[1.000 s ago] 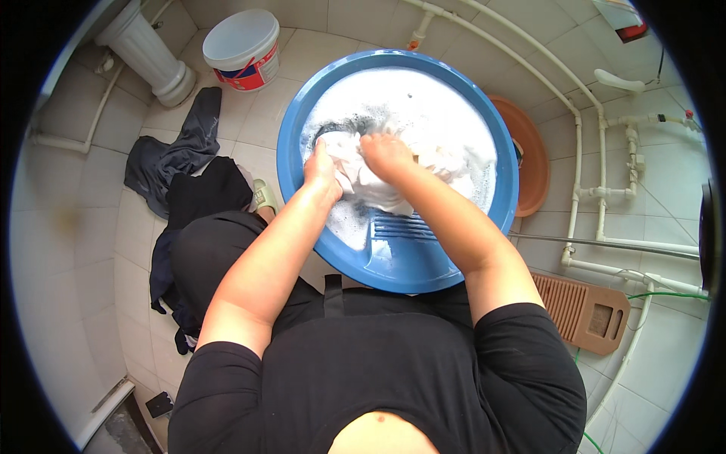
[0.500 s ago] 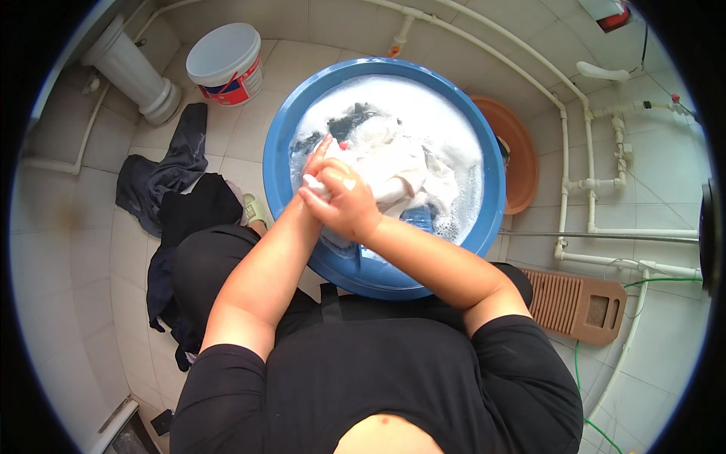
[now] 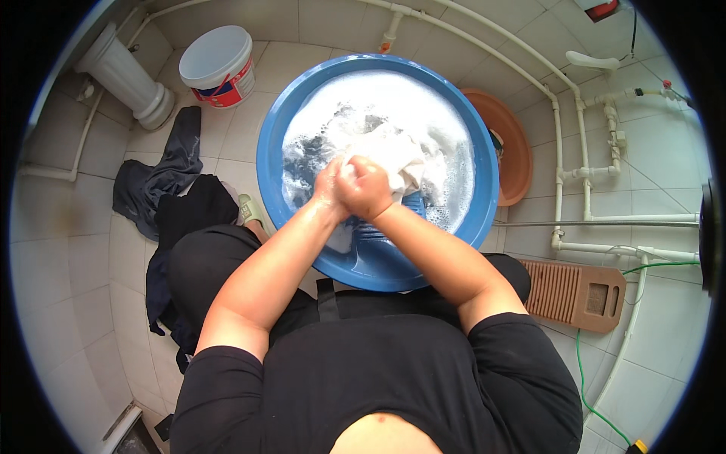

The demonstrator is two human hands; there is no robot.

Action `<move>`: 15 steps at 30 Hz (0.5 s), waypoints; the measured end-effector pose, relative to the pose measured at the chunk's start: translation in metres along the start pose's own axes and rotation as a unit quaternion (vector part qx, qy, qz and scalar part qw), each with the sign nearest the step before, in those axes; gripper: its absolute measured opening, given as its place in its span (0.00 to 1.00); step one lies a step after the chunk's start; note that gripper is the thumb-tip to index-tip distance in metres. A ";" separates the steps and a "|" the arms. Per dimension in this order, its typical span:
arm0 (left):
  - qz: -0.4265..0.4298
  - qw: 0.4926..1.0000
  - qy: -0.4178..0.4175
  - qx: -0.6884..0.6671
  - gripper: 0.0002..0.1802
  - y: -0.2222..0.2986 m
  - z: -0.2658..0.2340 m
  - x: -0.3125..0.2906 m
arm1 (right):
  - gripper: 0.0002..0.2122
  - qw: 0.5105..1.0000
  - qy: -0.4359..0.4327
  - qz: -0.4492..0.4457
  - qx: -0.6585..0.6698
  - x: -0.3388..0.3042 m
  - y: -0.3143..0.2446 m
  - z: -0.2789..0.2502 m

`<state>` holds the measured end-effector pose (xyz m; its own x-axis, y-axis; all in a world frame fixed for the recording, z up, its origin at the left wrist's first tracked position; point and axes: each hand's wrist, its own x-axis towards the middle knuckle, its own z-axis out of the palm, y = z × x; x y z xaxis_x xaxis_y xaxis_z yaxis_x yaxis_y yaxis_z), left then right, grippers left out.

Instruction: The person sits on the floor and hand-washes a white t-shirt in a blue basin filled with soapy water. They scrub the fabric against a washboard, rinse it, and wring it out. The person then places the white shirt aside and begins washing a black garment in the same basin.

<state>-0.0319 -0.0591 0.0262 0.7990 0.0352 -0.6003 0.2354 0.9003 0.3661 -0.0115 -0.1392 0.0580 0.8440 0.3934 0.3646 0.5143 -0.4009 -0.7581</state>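
Observation:
Sudsy water fills a large blue basin (image 3: 266, 178) in front of me. A wet white cloth garment (image 3: 397, 151) is bunched up in it, partly sunk in foam. My left hand (image 3: 330, 187) and my right hand (image 3: 367, 188) are pressed together over the near left part of this garment, both closed on its fabric. Below my hands, a blue ridged washboard (image 3: 378, 231) slopes into the basin. Dark cloth (image 3: 306, 155) shows through the suds left of the white garment. My fingertips are mostly hidden by the hands and fabric.
Dark clothes (image 3: 193, 208) lie on the tiled floor at the left, near a white bucket (image 3: 219, 64). Behind the blue basin stands an orange-brown basin (image 3: 514, 151). A brown washboard (image 3: 571, 295) lies at the right, near white pipes (image 3: 560, 166) and a green hose (image 3: 586, 378).
My hands have come closer together and moved slightly down and right, gathering the white garment. My left fingers, stretched out before, are now curled in. The dark cloth shows less above the foam.

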 end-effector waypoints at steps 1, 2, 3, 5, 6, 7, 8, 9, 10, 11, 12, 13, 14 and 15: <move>-0.003 0.998 0.068 0.010 0.14 0.002 0.020 -0.015 | 0.10 0.999 0.021 0.017 -0.039 0.005 0.018 -0.003; -0.028 0.998 0.037 0.033 0.11 0.000 0.027 -0.019 | 0.11 0.996 0.034 0.078 -0.016 0.014 0.039 -0.011; -0.051 0.995 -0.042 0.078 0.13 -0.003 0.032 -0.032 | 0.12 0.989 0.047 0.143 0.005 0.022 0.062 -0.022; 0.004 0.954 -0.144 0.262 0.16 -0.025 0.032 -0.041 | 0.13 0.989 0.081 0.098 -0.077 0.032 0.105 -0.051; 0.052 0.904 -0.225 0.361 0.18 -0.025 0.038 -0.051 | 0.14 0.991 0.065 0.094 -0.066 0.034 0.115 -0.070; 0.099 0.834 -0.300 0.451 0.21 -0.026 0.044 -0.061 | 0.14 0.993 0.049 0.090 -0.056 0.036 0.122 -0.090; 0.146 0.771 -0.361 0.504 0.27 -0.033 0.045 -0.063 | 0.13 0.990 0.015 0.135 -0.041 0.037 0.127 -0.112; 0.194 0.653 -0.386 0.622 0.26 -0.042 0.036 -0.055 | 0.12 0.983 -0.016 0.179 -0.025 0.039 0.130 -0.130; 0.204 0.603 -0.411 0.653 0.23 -0.037 0.037 -0.054 | 0.10 0.977 -0.002 0.157 -0.145 0.038 0.132 -0.142; 0.212 0.548 -0.436 0.682 0.20 -0.030 0.036 -0.051 | 0.08 0.955 0.014 0.134 -0.264 0.034 0.128 -0.149; 0.168 0.632 -0.374 0.658 0.17 -0.027 0.033 -0.041 | 0.08 0.941 0.037 0.103 -0.321 0.029 0.121 -0.153; 0.123 0.706 -0.306 0.627 0.15 -0.021 0.030 -0.031 | 0.08 0.957 0.009 0.097 -0.274 0.024 0.106 -0.150; 0.135 0.711 -0.249 0.644 0.15 -0.010 0.028 -0.020 | 0.09 0.969 -0.018 0.093 -0.227 0.019 0.092 -0.143; 0.245 0.652 -0.196 0.690 0.17 0.000 0.022 -0.012 | 0.10 0.979 -0.047 0.087 -0.177 0.012 0.079 -0.133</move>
<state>-0.0297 -0.0688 0.0493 0.9817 -0.1859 -0.0422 -0.0436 -0.4345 0.8996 0.0599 -0.2762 0.0746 0.9148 0.3603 0.1824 0.3975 -0.7239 -0.5639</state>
